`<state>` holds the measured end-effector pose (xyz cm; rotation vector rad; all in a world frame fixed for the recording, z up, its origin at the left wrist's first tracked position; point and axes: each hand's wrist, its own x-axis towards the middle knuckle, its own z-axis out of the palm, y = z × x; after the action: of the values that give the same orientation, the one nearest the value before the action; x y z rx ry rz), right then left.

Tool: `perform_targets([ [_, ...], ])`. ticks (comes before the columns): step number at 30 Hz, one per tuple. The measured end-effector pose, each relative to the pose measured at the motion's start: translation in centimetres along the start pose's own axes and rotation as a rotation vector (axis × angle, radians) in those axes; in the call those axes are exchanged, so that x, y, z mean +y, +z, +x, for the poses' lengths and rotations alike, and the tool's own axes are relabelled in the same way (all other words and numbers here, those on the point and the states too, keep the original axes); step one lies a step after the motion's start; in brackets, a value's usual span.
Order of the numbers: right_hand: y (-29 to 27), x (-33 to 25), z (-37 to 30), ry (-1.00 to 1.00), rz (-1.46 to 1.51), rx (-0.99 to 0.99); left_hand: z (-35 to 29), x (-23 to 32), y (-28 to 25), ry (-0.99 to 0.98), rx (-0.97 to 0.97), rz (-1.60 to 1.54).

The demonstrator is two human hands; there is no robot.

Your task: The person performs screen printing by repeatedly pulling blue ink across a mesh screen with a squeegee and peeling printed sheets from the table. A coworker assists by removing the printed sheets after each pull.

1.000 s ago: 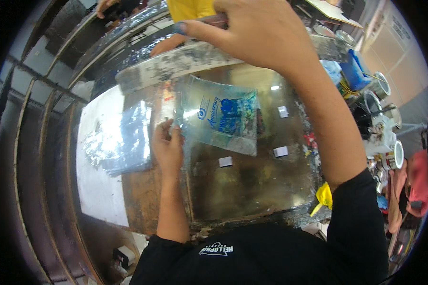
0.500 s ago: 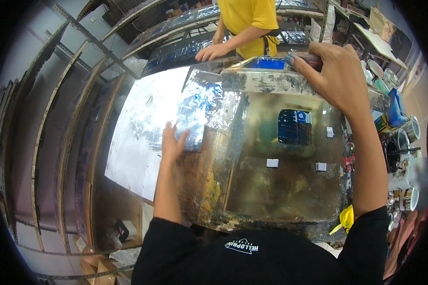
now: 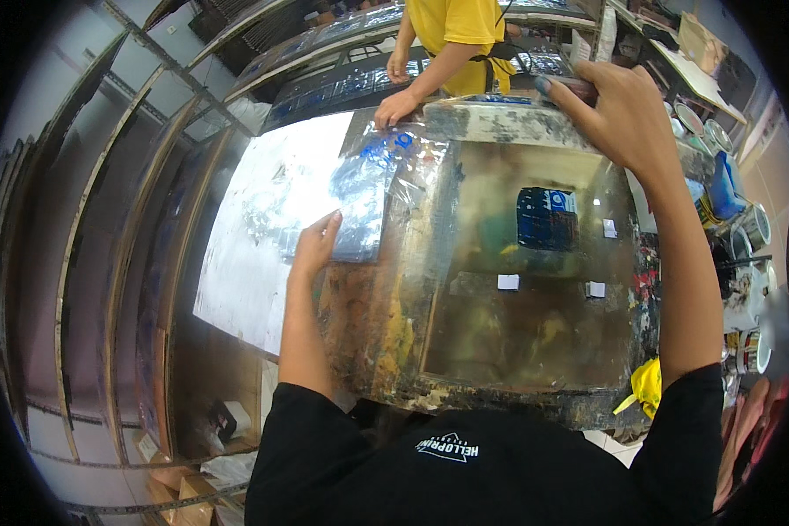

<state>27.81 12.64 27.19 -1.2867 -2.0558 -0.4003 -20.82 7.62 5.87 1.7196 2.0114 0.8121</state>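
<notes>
A paint-stained printing screen frame [image 3: 394, 333] lies flat in front of me, and a dark blue printed patch [image 3: 548, 219] shows through its mesh. My right hand [image 3: 618, 110] reaches to the frame's far edge and grips a dark bar [image 3: 579, 86] there. My left hand [image 3: 316, 245] holds the lower edge of a clear plastic bag [image 3: 359, 206] with a blue print. The bag lies half on the frame's left rim and half on a white sheet [image 3: 254, 263].
A person in a yellow shirt [image 3: 451, 35] stands across the table with one hand [image 3: 397, 110] on its far edge. Paint cans [image 3: 749, 228] and a blue container [image 3: 728, 188] crowd the right side. A yellow cloth [image 3: 644, 386] hangs near right. Slatted racks [image 3: 79, 263] fill the left.
My left hand has drawn the plastic bag from the middle of the screen to its left rim. My right hand has gone to the far edge and taken the bar.
</notes>
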Motion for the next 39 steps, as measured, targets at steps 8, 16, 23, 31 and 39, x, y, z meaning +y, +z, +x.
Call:
perform_targets([
  [8, 0.1, 1.1, 2.2, -0.092, -0.016, 0.095, -2.9, 9.5, 3.5, -0.015, -0.186, 0.079],
  [16, -2.0, 0.2, 2.9, 0.055, -0.085, -0.162, -8.6, 17.3, 19.6, 0.623, -0.415, 0.367],
  [23, -0.2, 1.9, 1.9, -0.106, 0.017, 0.06, -10.5, 25.3, 26.7, 0.793, -0.406, 0.333],
  [31, -2.3, 1.1, 3.1, 0.034, -0.047, -0.225, -12.6, 24.9, 27.8, 0.863, -0.349, 0.249],
  [39, -2.2, 0.9, 2.2, -0.016, 0.017, -0.27, -9.3, 24.8, 20.1, 0.319, -0.042, -0.251],
])
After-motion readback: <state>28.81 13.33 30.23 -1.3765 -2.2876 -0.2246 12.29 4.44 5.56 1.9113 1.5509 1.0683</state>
